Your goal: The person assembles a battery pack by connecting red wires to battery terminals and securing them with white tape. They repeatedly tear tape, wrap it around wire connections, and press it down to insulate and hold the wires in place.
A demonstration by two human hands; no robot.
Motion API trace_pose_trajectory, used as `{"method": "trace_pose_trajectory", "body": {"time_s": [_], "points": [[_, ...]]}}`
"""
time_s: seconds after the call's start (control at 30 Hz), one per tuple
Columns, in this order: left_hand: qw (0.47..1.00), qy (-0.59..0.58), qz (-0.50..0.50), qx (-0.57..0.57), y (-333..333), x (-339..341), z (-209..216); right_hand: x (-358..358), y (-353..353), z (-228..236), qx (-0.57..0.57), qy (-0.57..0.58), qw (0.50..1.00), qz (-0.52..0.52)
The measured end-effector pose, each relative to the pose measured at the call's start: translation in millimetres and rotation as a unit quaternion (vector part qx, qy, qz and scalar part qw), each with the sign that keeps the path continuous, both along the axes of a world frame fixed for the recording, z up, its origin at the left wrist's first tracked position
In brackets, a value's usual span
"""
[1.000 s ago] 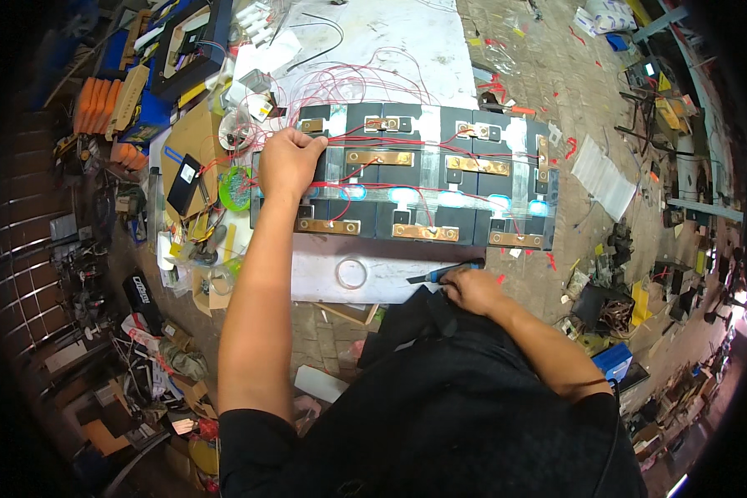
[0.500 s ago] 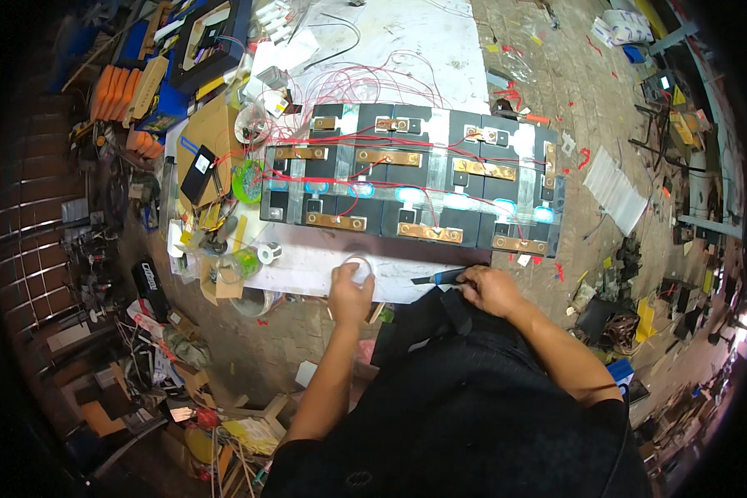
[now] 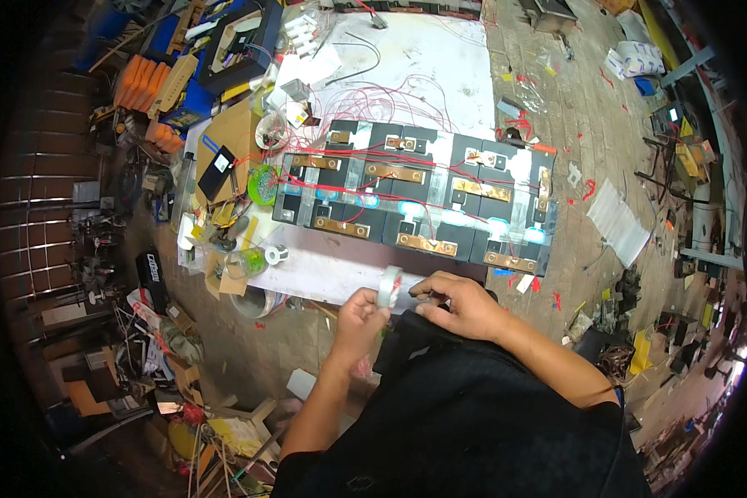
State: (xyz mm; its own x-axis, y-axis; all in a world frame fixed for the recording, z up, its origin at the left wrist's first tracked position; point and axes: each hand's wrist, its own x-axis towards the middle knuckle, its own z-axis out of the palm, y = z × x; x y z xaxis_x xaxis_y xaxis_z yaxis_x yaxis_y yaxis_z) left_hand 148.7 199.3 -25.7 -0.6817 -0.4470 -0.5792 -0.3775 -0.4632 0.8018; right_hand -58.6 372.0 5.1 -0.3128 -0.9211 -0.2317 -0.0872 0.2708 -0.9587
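Note:
My left hand (image 3: 358, 322) is closed round the lower edge of a roll of clear tape (image 3: 389, 287), held upright over the table's near edge. Close on its right, my right hand (image 3: 461, 305) has its thumb and fingers drawn together near the roll. Something small and dark shows at its fingertips, too little to name. Beyond both hands lies a block of black battery cells (image 3: 373, 222), joined by copper bars (image 3: 397, 174) and crossed by clear tape strips and red wires (image 3: 382, 153).
A white spool (image 3: 275, 254) and a green-tinted jar (image 3: 252, 261) stand at the table's near left corner. Left of the battery block are a green tub (image 3: 263, 184) and a black box-shaped device (image 3: 216, 170) on cardboard. Red scraps litter the floor at right.
The tape roll has come up and right in my left hand and turned on edge. My right hand has moved left towards it; the blue-handled cutter it held no longer shows clearly.

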Motion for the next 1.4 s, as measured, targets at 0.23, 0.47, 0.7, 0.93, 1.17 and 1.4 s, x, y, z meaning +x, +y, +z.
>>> {"method": "trace_pose_trajectory", "body": {"time_s": [0.23, 0.47, 0.7, 0.93, 1.17, 1.4], "points": [[0.974, 0.193, -0.029, 0.110, 31, -24, 34, -9, 2, 31, -0.129, 0.081, 0.983, -0.105], [0.971, 0.217, -0.013, 0.103, 40, -29, 40, -18, 27, 20, -0.067, -0.204, 0.976, -0.031], [0.963, 0.140, 0.024, -0.230, 52, -41, 49, -23, 24, 36, -0.096, -0.044, 0.994, -0.034], [0.943, 0.113, 0.001, -0.313, 56, -47, 64, -21, 26, 38, -0.133, 0.048, 0.989, -0.031], [0.946, 0.154, -0.008, -0.286, 53, -44, 68, -27, 32, 39, -0.131, 0.044, 0.990, -0.009], [0.972, 0.156, -0.012, -0.177, 50, -38, 72, -32, 35, 44, -0.106, 0.043, 0.993, 0.009]]}}
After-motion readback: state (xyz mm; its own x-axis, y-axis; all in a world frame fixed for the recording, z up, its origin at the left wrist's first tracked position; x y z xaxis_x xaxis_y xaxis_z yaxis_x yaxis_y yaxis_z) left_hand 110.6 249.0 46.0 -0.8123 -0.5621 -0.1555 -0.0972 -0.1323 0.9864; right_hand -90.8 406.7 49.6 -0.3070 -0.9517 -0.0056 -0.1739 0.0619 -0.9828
